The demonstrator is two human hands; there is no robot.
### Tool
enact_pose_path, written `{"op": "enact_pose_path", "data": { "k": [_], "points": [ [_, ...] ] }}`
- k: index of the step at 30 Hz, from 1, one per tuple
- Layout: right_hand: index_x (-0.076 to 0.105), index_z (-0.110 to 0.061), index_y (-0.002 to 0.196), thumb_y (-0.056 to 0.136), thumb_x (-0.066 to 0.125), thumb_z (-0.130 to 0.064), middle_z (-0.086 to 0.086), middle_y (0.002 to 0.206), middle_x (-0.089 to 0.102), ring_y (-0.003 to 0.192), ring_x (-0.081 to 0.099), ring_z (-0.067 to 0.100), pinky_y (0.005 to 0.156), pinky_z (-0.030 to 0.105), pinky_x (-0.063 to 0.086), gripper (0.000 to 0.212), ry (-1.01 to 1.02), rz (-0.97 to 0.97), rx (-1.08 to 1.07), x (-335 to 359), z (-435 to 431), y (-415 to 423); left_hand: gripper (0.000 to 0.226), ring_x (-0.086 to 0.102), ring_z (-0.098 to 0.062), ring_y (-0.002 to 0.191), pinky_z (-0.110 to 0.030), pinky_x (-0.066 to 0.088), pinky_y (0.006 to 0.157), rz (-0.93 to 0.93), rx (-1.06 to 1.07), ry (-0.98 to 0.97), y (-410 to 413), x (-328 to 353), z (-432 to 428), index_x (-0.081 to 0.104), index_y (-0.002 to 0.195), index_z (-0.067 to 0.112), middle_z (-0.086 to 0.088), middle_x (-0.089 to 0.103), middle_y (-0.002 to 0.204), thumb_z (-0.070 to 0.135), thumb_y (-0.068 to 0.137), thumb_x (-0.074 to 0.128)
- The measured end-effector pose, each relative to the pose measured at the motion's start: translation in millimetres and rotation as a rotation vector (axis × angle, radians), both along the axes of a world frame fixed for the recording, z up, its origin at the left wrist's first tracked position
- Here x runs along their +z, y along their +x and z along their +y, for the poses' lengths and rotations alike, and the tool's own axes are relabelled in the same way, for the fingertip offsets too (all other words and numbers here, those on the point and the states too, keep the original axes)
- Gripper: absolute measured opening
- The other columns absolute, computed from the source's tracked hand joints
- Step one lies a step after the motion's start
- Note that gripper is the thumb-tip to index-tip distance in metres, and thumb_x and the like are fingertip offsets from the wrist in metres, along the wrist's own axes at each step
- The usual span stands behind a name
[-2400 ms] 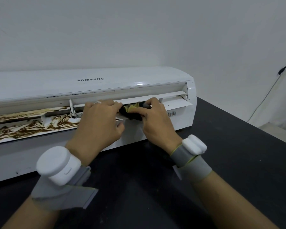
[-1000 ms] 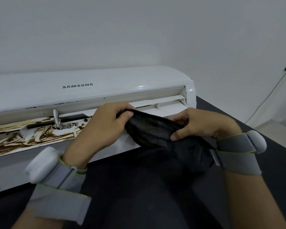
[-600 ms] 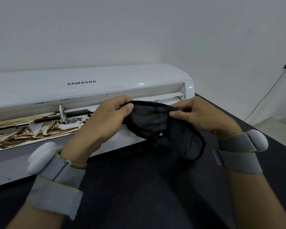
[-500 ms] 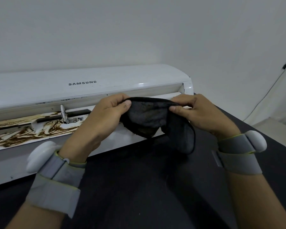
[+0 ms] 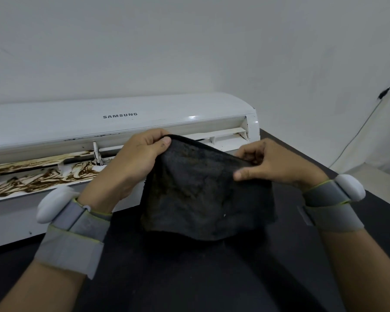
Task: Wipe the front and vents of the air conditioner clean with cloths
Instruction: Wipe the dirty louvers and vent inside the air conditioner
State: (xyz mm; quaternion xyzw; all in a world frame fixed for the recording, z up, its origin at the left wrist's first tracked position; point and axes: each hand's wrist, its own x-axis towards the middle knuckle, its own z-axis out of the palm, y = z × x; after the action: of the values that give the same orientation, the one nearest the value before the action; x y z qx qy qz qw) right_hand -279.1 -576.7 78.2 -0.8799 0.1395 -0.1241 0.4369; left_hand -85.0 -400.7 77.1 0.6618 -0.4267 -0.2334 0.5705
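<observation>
Over the black bench (image 5: 189,278), just before the air conditioner (image 5: 54,122), a dark cloth (image 5: 203,194) hangs spread between the left hand (image 5: 135,163) and the right hand (image 5: 273,165), each grip closed tight around its top edge. Vent slats (image 5: 225,135) at the right end look white and mostly clean, but the flap (image 5: 38,176) on the left carries thick brown smears, so I judge the wiping about half done, with that soiled stretch yet to clean.
</observation>
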Motion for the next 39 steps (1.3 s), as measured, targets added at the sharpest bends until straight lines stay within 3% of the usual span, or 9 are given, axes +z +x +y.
{"op": "enact_pose_path", "data": {
  "k": [3,5,10,16,23,28,33,36,39],
  "points": [
    [0.074,-0.019,0.089,0.064,0.085,-0.029,-0.003,0.085,0.075,0.080,0.071,0.013,0.078,0.033,0.057,0.029,-0.130,0.442,0.042,-9,-8,-12,0.030,0.053,-0.011,0.073,-0.025,0.036,0.066,-0.014,0.007,0.009,2,-4,8,0.064,0.082,0.017,-0.001,0.060,0.078,0.013,0.100,0.042],
    [0.074,-0.023,0.085,0.070,0.082,-0.027,-0.007,0.083,0.074,0.079,0.070,0.010,0.082,0.034,0.056,0.017,-0.275,0.568,-0.016,-17,-15,-19,0.029,0.050,-0.011,0.071,-0.024,0.036,0.062,0.006,0.026,0.009,8,-4,15,0.062,0.080,0.017,-0.002,0.058,0.076,0.013,0.100,0.041],
    [0.074,-0.010,0.088,0.082,0.072,-0.021,0.006,0.083,0.073,0.078,0.064,0.010,0.082,0.036,0.051,0.012,-0.252,0.159,-0.205,-15,-26,-30,0.027,0.054,-0.007,0.065,-0.022,0.044,0.064,0.043,0.030,-0.024,20,0,33,0.063,0.083,0.015,0.004,0.062,0.072,0.012,0.099,0.041],
    [0.073,-0.016,0.088,0.080,0.069,-0.002,-0.015,0.075,0.072,0.073,0.064,-0.004,0.070,0.010,0.049,0.017,-0.108,-0.406,-0.280,0,-15,-33,0.030,0.053,-0.019,0.081,-0.023,0.050,0.069,0.007,0.022,-0.184,18,18,51,0.066,0.083,0.017,-0.008,0.059,0.088,0.010,0.098,0.041],
    [0.077,-0.020,0.071,0.066,0.072,-0.013,0.000,0.067,0.071,0.063,0.064,0.003,0.062,0.014,0.050,0.010,0.101,-0.100,0.009,-23,-16,-75,0.010,0.062,-0.013,0.066,-0.024,0.056,0.060,0.047,-0.213,0.180,5,-12,95,0.070,0.076,0.013,-0.007,0.065,0.072,0.012,0.066,0.068],
    [0.071,-0.011,0.095,0.077,0.071,-0.018,0.010,0.090,0.074,0.083,0.067,0.013,0.076,0.021,0.052,0.019,0.213,0.137,-0.040,-69,-11,-86,0.021,0.066,-0.017,0.062,-0.026,0.055,0.057,0.039,-0.266,0.579,-12,-63,105,0.061,0.084,0.007,-0.006,0.066,0.066,-0.001,0.095,0.046],
    [0.056,-0.032,0.089,0.071,0.081,-0.030,-0.004,0.084,0.064,0.073,0.061,0.008,0.066,0.017,0.046,0.031,-0.233,0.439,-0.208,-101,-4,-80,0.011,0.066,-0.004,0.066,-0.014,0.048,0.063,-0.370,-0.263,0.804,-19,-86,101,0.059,0.090,0.021,0.006,0.067,0.074,0.011,0.090,0.055],
    [0.050,-0.037,0.083,0.065,0.084,-0.035,-0.016,0.094,0.049,0.080,0.050,0.000,0.066,0.013,0.041,0.039,-0.439,0.382,-0.227,-105,2,-85,0.019,0.054,0.003,0.073,-0.009,0.042,0.066,-0.780,-0.092,0.593,-29,-87,99,0.057,0.084,0.032,0.014,0.055,0.086,0.016,0.080,0.066],
    [0.058,-0.046,0.082,0.058,0.082,-0.052,-0.028,0.103,0.036,0.098,0.035,-0.010,0.077,0.011,0.036,0.034,-0.495,0.384,-0.065,-97,6,-93,0.016,0.049,0.004,0.079,-0.014,0.041,0.070,-0.865,-0.240,0.348,-52,-87,96,0.055,0.077,0.034,0.019,0.047,0.085,0.043,0.075,0.069]
  ]
}}
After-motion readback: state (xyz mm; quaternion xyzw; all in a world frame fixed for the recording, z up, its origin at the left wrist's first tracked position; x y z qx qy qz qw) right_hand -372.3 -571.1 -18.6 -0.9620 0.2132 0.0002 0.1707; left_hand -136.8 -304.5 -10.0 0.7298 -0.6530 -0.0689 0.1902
